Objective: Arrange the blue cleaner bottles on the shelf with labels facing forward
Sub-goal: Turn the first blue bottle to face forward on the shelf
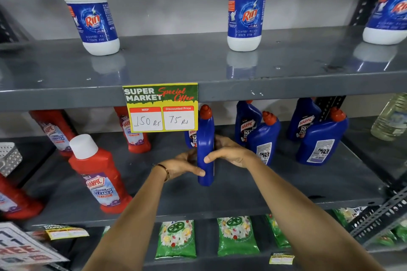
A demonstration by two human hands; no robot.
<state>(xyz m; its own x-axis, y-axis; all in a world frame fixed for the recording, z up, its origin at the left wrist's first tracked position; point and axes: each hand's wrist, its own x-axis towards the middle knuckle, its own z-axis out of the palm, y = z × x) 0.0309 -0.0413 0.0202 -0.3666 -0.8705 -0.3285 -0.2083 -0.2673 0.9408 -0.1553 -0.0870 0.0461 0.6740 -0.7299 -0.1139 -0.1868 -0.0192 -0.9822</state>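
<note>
A blue cleaner bottle (206, 138) with a red cap stands upright on the middle shelf (286, 185), turned edge-on so no label shows. My left hand (182, 166) and my right hand (229, 153) both grip its sides. Behind it another blue bottle (191, 137) is partly hidden by the price tag. To the right, two front blue bottles (264, 138) (320, 138) show their back labels. Two rear ones (246, 123) (305, 120) show front labels.
Red bathroom cleaner bottles (99, 178) fill the left of the middle shelf. A yellow offer tag (161, 108) hangs from the upper shelf edge (286, 88), where white bottles (245, 13) stand. Green packets (176, 237) lie below. A clear bottle (392, 119) sits far right.
</note>
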